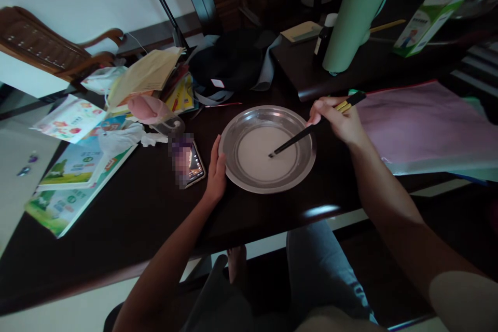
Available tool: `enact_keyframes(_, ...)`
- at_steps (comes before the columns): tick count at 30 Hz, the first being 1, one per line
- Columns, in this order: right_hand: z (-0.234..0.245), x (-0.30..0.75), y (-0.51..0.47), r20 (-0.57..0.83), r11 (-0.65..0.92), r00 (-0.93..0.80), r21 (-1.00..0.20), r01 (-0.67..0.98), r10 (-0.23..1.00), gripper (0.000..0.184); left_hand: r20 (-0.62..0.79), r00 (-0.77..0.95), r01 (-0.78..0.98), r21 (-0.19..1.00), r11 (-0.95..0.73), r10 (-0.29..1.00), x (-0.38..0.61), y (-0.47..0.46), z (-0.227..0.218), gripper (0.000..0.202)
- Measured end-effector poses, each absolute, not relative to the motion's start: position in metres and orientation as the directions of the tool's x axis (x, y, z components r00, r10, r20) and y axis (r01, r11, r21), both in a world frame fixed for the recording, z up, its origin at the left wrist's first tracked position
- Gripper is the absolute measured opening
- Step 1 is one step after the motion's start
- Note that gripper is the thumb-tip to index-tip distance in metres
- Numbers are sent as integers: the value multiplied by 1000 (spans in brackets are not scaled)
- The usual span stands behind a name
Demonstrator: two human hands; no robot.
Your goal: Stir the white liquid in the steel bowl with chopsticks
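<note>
A round metal plate (pixel 233 137) holding a pale liquid or batter sits on the dark table (pixel 136 207). My right hand (pixel 342 119) is closed round a pair of black chopsticks (pixel 295 140) with yellow tops. Their tips dip into the pale mix near the plate's middle. My left hand (pixel 216 168) rests against the plate's left rim, fingers curved along the edge.
A phone (pixel 193 163) lies just left of the plate. Books and leaflets (pixel 73 171) pile at the left, a dark bag (pixel 229 62) behind. A pink folder (pixel 420 124) lies to the right, with a green roll (pixel 358 15), a bottle and a box behind it.
</note>
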State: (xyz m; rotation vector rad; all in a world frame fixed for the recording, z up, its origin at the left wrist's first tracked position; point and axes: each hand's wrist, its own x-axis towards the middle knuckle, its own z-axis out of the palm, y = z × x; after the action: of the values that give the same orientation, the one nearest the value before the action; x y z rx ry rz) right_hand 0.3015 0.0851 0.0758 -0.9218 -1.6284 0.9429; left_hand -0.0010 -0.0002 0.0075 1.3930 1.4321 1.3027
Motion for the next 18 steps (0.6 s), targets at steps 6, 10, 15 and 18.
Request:
enact_keyframes(6, 77, 296, 80, 340, 431, -410, -890, 152, 846, 34, 146, -136, 235, 966, -111, 980, -2, 0, 7, 58)
enact_keyframes(10, 75, 300, 84, 409, 449, -235, -882, 147, 882, 39, 146, -136, 240, 964, -111, 980, -2, 0, 7, 59)
enact_keyframes(15, 76, 298, 81, 362, 427, -365, -897, 115, 858, 38, 146, -139, 253, 961, -107, 980, -2, 0, 7, 59)
enact_keyframes(18, 76, 296, 81, 369, 456, -394, -876, 153, 842, 31, 156, -137, 250, 961, -118, 978, -2, 0, 7, 59)
